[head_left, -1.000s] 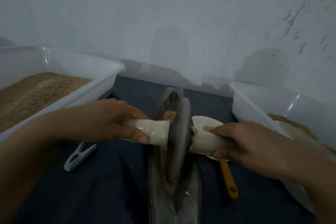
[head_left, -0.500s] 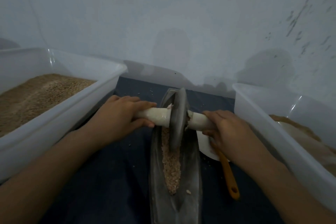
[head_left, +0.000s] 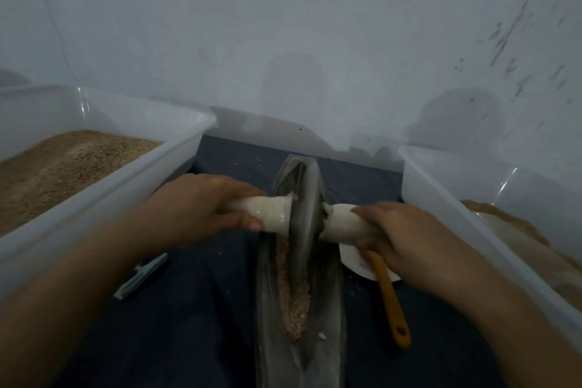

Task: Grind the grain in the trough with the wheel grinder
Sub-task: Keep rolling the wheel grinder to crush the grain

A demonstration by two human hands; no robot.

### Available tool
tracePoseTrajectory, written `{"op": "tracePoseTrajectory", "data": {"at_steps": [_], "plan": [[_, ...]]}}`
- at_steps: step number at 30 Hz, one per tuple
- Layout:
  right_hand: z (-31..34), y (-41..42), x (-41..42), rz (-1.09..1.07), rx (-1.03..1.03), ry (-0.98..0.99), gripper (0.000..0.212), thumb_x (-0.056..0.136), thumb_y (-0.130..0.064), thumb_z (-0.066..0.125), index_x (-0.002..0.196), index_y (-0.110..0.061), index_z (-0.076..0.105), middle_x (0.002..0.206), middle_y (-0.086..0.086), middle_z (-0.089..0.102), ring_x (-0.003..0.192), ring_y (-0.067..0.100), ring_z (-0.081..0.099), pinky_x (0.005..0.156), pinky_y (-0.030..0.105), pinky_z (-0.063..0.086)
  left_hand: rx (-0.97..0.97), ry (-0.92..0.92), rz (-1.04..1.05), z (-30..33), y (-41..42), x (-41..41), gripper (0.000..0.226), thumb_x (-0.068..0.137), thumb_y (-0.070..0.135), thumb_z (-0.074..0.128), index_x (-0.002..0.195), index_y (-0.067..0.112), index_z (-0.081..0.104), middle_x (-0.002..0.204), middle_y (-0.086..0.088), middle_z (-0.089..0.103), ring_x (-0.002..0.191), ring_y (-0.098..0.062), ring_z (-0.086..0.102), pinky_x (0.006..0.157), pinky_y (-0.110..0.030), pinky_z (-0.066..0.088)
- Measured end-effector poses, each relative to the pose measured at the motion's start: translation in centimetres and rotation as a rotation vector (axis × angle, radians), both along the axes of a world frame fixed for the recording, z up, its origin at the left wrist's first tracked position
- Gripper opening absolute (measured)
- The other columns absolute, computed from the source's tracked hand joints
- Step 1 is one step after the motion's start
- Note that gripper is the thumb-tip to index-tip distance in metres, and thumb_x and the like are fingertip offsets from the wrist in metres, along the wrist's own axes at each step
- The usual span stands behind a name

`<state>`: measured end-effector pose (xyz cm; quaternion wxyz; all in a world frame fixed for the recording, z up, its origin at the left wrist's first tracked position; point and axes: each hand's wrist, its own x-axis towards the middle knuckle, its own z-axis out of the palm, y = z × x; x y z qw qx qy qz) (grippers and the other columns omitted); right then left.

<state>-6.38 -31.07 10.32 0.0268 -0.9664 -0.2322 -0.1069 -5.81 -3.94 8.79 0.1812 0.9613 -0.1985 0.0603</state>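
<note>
Disc wheel [head_left: 304,224] rolled nearer, hands [head_left: 204,208] gripping pale handles, coarse grain [head_left: 294,302]

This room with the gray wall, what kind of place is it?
Probably a simple home workspace for hand-milling grain: a boat-shaped trough with a wheel grinder sits on dark cloth, between a tub of grain and another tub.
</note>
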Motion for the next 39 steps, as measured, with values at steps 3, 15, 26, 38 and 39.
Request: {"op": "tracePoseTrajectory", "data": {"at_steps": [3,15,26,38,39], "plan": [[-1.7,0.9,1.5,-0.059,0.044,-0.153,0.050,0.094,-0.023,0.051,0.140,-0.026,0.034,0.133,-0.006,0.045,0.120,0.010,0.037,0.095,0.019,0.025,0.106,-0.257,0.085,-1.4,-0.7,0.8,0.075,0.069,0.069,0.026,0.138,0.041,0.037,0.118,0.011,0.058,0.109,-0.009,0.053,0.086,-0.027,0.037],[1.9,-1.2,-1.9,0.131,-0.026,0.142,0.022,0.085,-0.042,0.059,0.104,-0.030,0.060,0.095,-0.011,0.060,0.086,0.002,0.053,0.076,0.023,0.043,-0.091,0.332,-0.269,1.6,1.6,-0.9,0.048,0.074,0.069,0.051,0.117,0.050,0.056,0.100,0.018,0.068,0.091,-0.001,0.063,0.084,-0.031,0.049],[-1.6,0.8,2.0,-0.050,0.004,-0.151,0.048,0.095,-0.029,0.049,0.141,-0.026,0.033,0.134,-0.005,0.045,0.120,0.011,0.038,0.095,0.021,0.026,0.236,-0.355,0.153,-1.8,-1.3,1.1,0.058,0.084,0.061,0.039,0.138,0.039,0.037,0.123,0.012,0.054,0.115,-0.011,0.049,0.090,-0.028,0.033],[2.2,-1.0,-2.7,0.123,-0.041,0.117,0.028,0.085,-0.046,0.058,0.107,-0.029,0.060,0.094,-0.012,0.058,0.086,0.002,0.052,0.076,0.021,0.042,-0.077,0.323,-0.269,1.5,1.5,-1.0,0.049,0.073,0.076,0.048,0.114,0.052,0.056,0.101,0.015,0.068,0.091,-0.005,0.063,0.086,-0.039,0.049],[2.0,-0.8,-2.5,0.115,-0.041,0.088,0.026,0.086,-0.045,0.056,0.107,-0.029,0.059,0.091,-0.013,0.055,0.084,0.002,0.050,0.072,0.018,0.039,-0.082,0.312,-0.245,1.4,1.4,-0.9,0.048,0.073,0.074,0.048,0.114,0.050,0.057,0.100,0.015,0.068,0.090,-0.004,0.063,0.086,-0.039,0.049]]}}
